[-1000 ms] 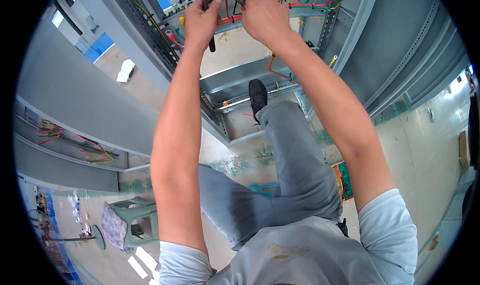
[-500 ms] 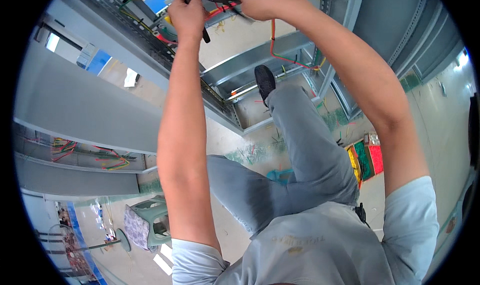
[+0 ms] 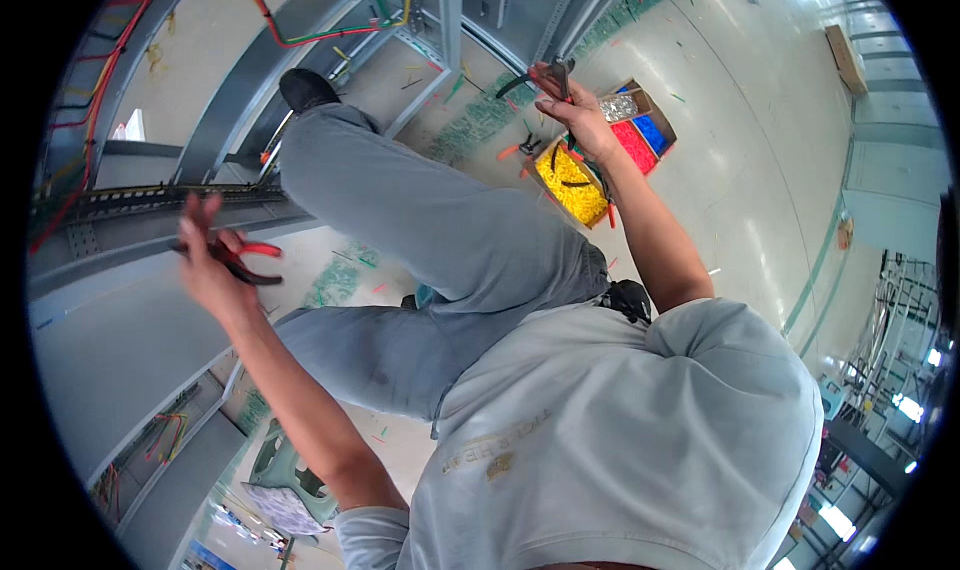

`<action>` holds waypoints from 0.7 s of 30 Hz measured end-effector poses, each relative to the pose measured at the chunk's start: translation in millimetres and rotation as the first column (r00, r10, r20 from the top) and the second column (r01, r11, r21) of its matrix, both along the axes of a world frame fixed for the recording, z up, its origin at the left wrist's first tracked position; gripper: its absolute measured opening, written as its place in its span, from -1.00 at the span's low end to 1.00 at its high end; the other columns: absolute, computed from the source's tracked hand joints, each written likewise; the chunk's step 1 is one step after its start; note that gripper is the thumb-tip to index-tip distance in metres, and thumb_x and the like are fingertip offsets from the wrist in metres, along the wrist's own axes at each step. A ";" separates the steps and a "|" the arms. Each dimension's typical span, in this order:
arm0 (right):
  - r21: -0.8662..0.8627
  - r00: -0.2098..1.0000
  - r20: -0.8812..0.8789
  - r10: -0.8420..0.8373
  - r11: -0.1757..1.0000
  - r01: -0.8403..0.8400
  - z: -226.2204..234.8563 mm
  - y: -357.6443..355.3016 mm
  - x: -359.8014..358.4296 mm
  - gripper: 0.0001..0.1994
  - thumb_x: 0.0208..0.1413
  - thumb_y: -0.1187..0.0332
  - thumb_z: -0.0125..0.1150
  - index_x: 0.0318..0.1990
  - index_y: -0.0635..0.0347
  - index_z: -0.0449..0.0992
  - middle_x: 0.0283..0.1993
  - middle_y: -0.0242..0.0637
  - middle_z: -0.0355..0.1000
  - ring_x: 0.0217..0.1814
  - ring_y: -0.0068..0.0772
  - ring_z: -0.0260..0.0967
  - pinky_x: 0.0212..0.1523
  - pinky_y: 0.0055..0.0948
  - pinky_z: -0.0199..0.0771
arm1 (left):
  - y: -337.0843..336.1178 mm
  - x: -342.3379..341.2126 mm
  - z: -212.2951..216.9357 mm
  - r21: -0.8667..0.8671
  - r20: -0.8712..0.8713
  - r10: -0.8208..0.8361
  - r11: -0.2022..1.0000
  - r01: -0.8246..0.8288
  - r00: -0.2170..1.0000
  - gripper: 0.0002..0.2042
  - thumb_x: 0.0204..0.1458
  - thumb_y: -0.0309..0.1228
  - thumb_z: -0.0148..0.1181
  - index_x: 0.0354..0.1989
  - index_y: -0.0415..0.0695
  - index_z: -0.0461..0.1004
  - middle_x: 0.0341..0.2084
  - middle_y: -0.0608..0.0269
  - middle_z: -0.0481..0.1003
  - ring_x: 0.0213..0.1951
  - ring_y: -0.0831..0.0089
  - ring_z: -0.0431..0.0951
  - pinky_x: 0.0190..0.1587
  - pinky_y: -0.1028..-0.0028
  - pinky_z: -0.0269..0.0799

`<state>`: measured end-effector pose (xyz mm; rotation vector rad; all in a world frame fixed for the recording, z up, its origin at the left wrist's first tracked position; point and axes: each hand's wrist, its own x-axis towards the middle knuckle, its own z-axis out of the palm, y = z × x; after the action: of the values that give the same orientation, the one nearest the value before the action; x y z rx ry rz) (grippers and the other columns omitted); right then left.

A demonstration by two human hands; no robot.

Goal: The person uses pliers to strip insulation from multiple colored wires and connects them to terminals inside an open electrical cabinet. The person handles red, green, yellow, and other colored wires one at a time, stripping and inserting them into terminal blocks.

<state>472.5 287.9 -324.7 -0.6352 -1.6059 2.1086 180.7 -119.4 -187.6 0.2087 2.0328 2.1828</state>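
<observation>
Beside the open cabinet frame (image 3: 450, 20), holding a tool in each hand and touching no wire with either. Probably partway through the wiring, judging by red wires (image 3: 120, 45) already laid along the left-hand metalwork and a red-green-yellow bundle (image 3: 330, 38) already bent around the lower frame. Impossible to tell how much is left, with much of the cabinet out of view. At the left, carrying red-handled pliers (image 3: 262, 250) inside the part-curled left hand (image 3: 210, 265), with fingertips loose and blurred and with handles jutting from the palm toward the trouser leg (image 3: 400, 180). Well apart on the other side, grasping a dark hand tool (image 3: 563, 78) lightly between thumb and fingers of the half-open right hand (image 3: 580, 115); too small to name more exactly. Held just beside the sectioned box (image 3: 652, 110), near its small yellow pieces (image 3: 562, 182) and red pieces (image 3: 632, 147).
</observation>
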 end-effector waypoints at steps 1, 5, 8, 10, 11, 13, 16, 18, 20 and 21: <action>0.076 0.997 0.037 -0.072 0.995 0.069 -21.7 8.9 10.0 -0.43 0.16 0.63 0.08 0.37 0.21 0.29 0.37 -0.22 0.34 0.44 -0.30 0.26 0.27 -0.43 0.35 | -4.8 11.1 -20.3 0.031 0.109 -0.004 1.000 0.001 0.994 -0.52 0.42 -0.15 -0.04 0.28 -0.31 0.34 0.01 -0.05 0.56 -0.56 0.58 0.35 -0.36 0.44 0.50; -0.212 0.972 0.123 -0.200 0.952 0.222 -100.8 21.0 37.6 -0.60 0.14 0.61 0.09 0.16 0.21 0.37 0.17 -0.22 0.43 0.10 -0.35 0.44 0.02 -0.46 0.46 | -25.5 56.0 -93.3 0.085 0.358 -0.034 0.996 0.004 0.933 -0.55 0.42 -0.17 -0.04 0.28 -0.27 0.34 0.00 0.00 0.56 -0.54 0.62 0.33 -0.38 0.53 0.45; -0.468 0.975 0.202 -0.089 0.866 0.176 -156.0 15.8 61.7 -0.80 0.16 0.58 0.08 -0.06 0.20 0.40 -0.18 -0.05 0.56 -0.25 -0.31 0.57 -0.27 -0.42 0.58 | -43.8 81.2 -124.3 0.185 0.512 -0.036 0.980 -0.069 0.858 -0.58 0.41 -0.19 -0.02 0.25 -0.25 0.37 -0.06 0.05 0.57 -0.55 0.63 0.32 -0.40 0.56 0.42; -0.192 0.752 0.647 -0.127 0.927 0.322 -210.2 6.4 85.6 -0.82 0.11 0.53 0.10 -0.12 0.24 0.42 -0.42 -0.10 0.51 -0.52 -0.24 0.52 -0.50 -0.30 0.54 | -44.9 90.4 -123.5 0.184 0.550 -0.039 0.980 -0.076 0.834 -0.58 0.41 -0.19 -0.02 0.25 -0.25 0.36 -0.08 0.07 0.57 -0.56 0.65 0.30 -0.40 0.57 0.41; -0.114 0.644 0.755 -0.121 0.944 0.311 -235.1 7.0 98.8 -0.83 0.09 0.51 0.10 -0.15 0.25 0.42 -0.43 -0.12 0.50 -0.54 -0.25 0.51 -0.55 -0.29 0.51 | -42.0 91.3 -122.0 0.186 0.572 -0.040 0.979 -0.082 0.819 -0.58 0.41 -0.19 -0.01 0.25 -0.25 0.36 -0.09 0.08 0.57 -0.56 0.66 0.29 -0.41 0.57 0.41; 0.107 0.487 0.842 -0.233 0.956 0.272 -262.6 3.8 122.1 -0.73 0.07 0.36 0.24 -0.10 0.29 0.46 -0.36 -0.04 0.55 -0.42 -0.13 0.57 -0.41 -0.14 0.58 | -38.5 91.8 -116.2 0.218 0.561 -0.062 0.973 -0.075 0.825 -0.58 0.40 -0.19 -0.01 0.26 -0.25 0.35 -0.10 0.10 0.57 -0.57 0.67 0.28 -0.41 0.58 0.41; 0.611 0.354 0.775 -0.523 0.764 -0.208 -254.9 13.0 131.1 -0.48 0.05 0.15 0.36 0.07 0.33 0.47 -0.18 0.09 0.60 -0.16 0.05 0.60 -0.14 -0.08 0.58 | -31.1 93.5 -91.5 0.253 0.506 -0.072 0.965 -0.069 0.859 -0.56 0.41 -0.16 -0.02 0.25 -0.25 0.37 -0.15 0.16 0.57 -0.57 0.71 0.24 -0.42 0.61 0.34; 0.388 0.329 0.878 -0.347 0.919 -0.066 -209.0 25.1 87.1 -0.29 0.05 -0.12 0.36 0.14 0.36 0.50 0.03 0.20 0.55 0.07 0.13 0.54 0.08 -0.10 0.49 | -22.3 80.4 -60.7 0.284 0.411 -0.088 0.958 -0.035 0.908 -0.56 0.41 -0.14 -0.02 0.25 -0.24 0.38 -0.17 0.19 0.56 -0.56 0.71 0.24 -0.43 0.63 0.29; 0.501 0.692 0.559 -0.456 0.851 0.156 -170.3 12.8 41.4 -0.43 0.19 -0.03 0.31 0.06 0.39 0.55 -0.05 0.00 0.60 0.00 -0.14 0.57 0.04 -0.24 0.51 | 3.9 74.8 -26.1 0.224 0.330 -0.066 0.974 -0.010 0.942 -0.57 0.40 -0.14 -0.01 0.23 -0.23 0.40 -0.23 0.23 0.57 -0.48 0.67 0.29 -0.34 0.54 0.35; 0.370 0.814 0.492 -0.309 0.921 0.126 -129.8 3.9 11.7 -0.40 0.19 -0.03 0.31 0.19 0.30 0.50 0.00 0.04 0.58 0.08 -0.24 0.55 0.06 -0.28 0.53 | 16.0 75.2 -13.6 0.224 0.298 -0.080 0.975 0.012 0.951 -0.58 0.40 -0.14 0.00 0.20 -0.22 0.42 -0.23 0.22 0.58 -0.44 0.63 0.35 -0.26 0.47 0.42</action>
<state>484.3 291.8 -454.5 -1.3201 -1.9917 1.5139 255.9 -103.4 -201.3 -0.0561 1.6084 2.2458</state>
